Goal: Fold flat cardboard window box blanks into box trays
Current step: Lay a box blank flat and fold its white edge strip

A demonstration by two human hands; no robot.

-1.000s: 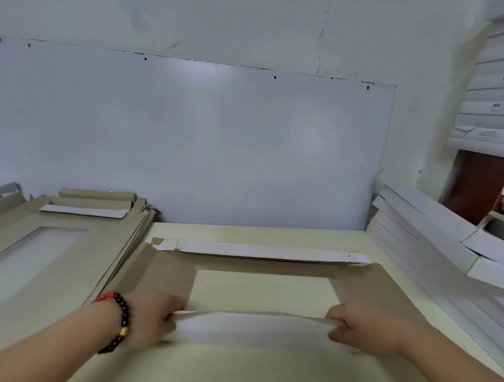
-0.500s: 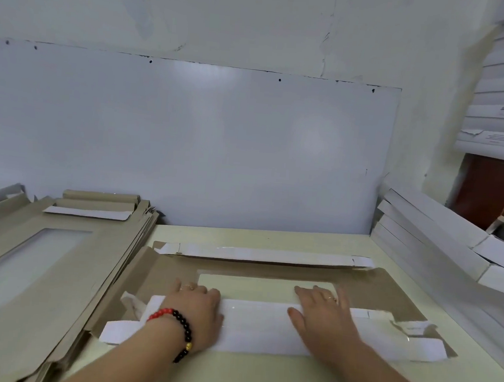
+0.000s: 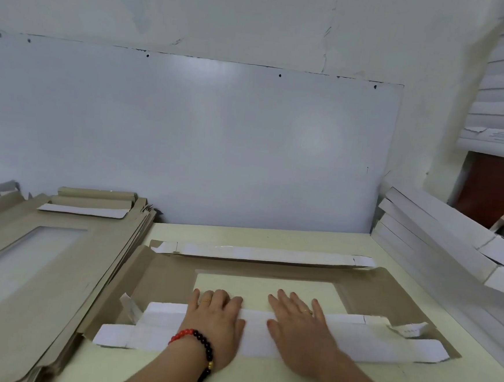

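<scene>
**Near flap pressed flat, sides not yet raised**

Fingers (image 3: 218,298) of the left hand (image 3: 214,329) lay straight and spread, gripping nothing, palm flat on the folded near flap (image 3: 251,332) of the window box blank (image 3: 165,280). The right hand (image 3: 300,333) did the same just beside it, fingers extended and pressing, tips reaching over the flap's far edge onto the window opening (image 3: 267,285).

The blank lay flat on the pale table (image 3: 271,237), directly in front of the person. By my reading the work was at an early stage: the far flap (image 3: 264,254) and the near flap were both folded inward, white face up, but no wall stood upright, and the end tabs (image 3: 411,330) remained loose and slightly curled. Raising the sides and locking the corners appeared still to do.

The board was thin, matte brown on one face, smooth white on the other, with a rectangular cut-out. A stack of unfolded blanks (image 3: 43,265) sat to the left; long white folded pieces (image 3: 439,244) leaned at the right.
</scene>
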